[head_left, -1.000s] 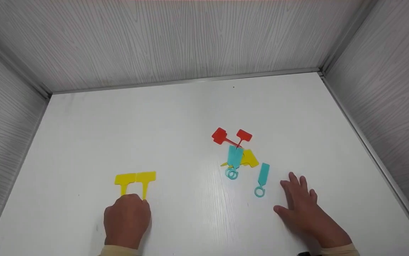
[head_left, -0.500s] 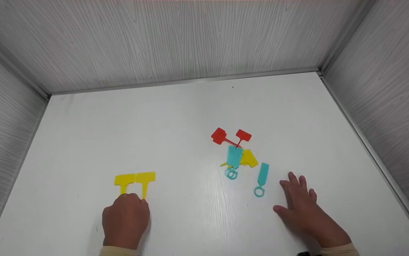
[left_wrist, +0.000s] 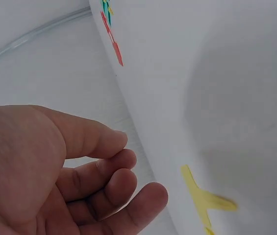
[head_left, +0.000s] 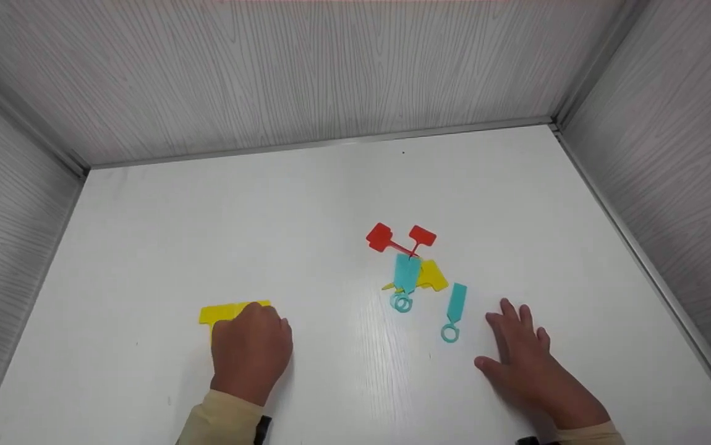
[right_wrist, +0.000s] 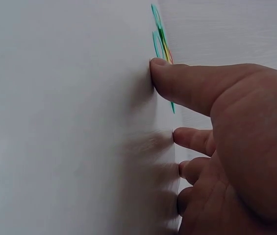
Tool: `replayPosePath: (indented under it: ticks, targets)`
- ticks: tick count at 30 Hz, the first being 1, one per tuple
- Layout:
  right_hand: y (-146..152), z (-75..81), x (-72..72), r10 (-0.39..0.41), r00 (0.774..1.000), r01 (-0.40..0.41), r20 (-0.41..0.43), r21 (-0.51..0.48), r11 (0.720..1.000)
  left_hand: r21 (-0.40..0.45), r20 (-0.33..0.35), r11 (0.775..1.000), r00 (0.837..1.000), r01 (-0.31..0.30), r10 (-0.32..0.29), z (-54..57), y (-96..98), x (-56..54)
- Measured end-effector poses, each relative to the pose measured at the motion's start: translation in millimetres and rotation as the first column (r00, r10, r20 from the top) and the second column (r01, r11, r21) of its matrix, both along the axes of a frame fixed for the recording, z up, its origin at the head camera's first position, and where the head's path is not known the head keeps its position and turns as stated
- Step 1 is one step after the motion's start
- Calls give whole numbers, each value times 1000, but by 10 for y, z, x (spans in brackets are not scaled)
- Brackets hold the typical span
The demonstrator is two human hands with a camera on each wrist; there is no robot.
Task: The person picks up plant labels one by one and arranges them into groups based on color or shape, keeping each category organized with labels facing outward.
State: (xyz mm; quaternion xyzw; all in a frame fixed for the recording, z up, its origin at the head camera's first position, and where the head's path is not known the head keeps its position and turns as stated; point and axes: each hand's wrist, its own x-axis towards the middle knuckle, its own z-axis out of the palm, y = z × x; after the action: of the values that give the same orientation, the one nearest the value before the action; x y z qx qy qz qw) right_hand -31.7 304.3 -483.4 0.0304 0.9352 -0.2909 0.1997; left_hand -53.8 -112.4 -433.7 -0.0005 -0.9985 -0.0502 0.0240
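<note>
Two yellow T-shaped plant labels lie side by side at the left of the table in the head view. My left hand [head_left: 253, 352] is over them, hiding most of the right label [head_left: 264, 303] and part of the left label [head_left: 214, 314]. In the left wrist view its fingers are loosely curled, the thumb tip close to a fingertip, with nothing between them; a yellow label [left_wrist: 202, 198] lies apart from it. My right hand [head_left: 525, 368] rests on the table with fingers spread, nearest to a single turquoise ring-ended tag [head_left: 457, 303].
Right of the middle lies a small pile: red tags [head_left: 379, 237] at the back, overlapping turquoise ring tags [head_left: 406, 272], and a yellow label [head_left: 434, 275] partly under them. Panelled walls [head_left: 306, 74] enclose the white table [head_left: 331, 204] at the back and sides.
My left hand has moved right and slightly away from me, from the stems of the yellow labels to over the right label. The right hand has stayed in place.
</note>
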Motion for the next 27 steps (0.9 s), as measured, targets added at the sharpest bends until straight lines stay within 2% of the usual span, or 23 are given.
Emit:
replayPosePath:
  ticks: [4,7,10,23,27]
  targets:
    - [-8,-2,6,-15,1000,15,8,9,1000,-61,-22,994,996,86,-88,-1,142,-80]
    - [-8,-3,10,-25,1000,25,7,7,1000,-88,-67,985,986,148,-154,-7,246,-128]
    - [-7,-4,15,-25,1000,25,2,1,1000,-115,-81,975,976,190,-200,-5,357,-185]
    - [-10,-20,9,-2,1000,2,-7,-2,1000,52,-43,978,979,204,-202,-49,740,-430]
    - [8,-12,2,-4,1000,3,-7,-12,1000,75,-16,975,978,207,-206,-60,842,-491]
